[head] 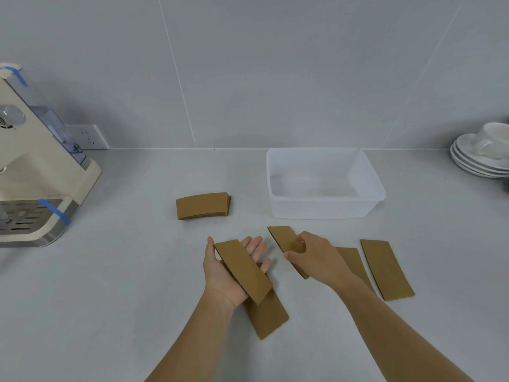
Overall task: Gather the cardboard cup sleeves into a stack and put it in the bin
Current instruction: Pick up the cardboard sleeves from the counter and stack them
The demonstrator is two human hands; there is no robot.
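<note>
- Head view showed us a pale grey counter (137, 285) running back to a tiled wall (248, 64), all of it under flat, even light.
- We saw a cream coffee machine (30, 166) at the left edge, with strips of blue tape on its top and drip tray, and a wall socket (88, 137) just behind it.
- We saw a clear plastic bin (325, 209) standing open right of centre, near the wall, with nothing visible inside it.
- We made out white saucers (468, 158) stacked at the far right edge, with a cup (493, 142) on top.
- Our left hand (228, 274) lay palm up with fingers spread, and one sleeve (243, 271) rested loosely across the palm; the thumb sat beside its far edge.
- Our right hand (314, 257) was pinching a second sleeve (285, 239) between thumb and fingers, just in front of the bin.
- We saw a small stack of sleeves (203, 205) lying left of the bin, apart from both hands.
- We counted three more sleeves flat on the counter: one (271, 315) partly under the left hand, one (354, 261) partly hidden by the right forearm, and one (385, 268) furthest right.
</note>
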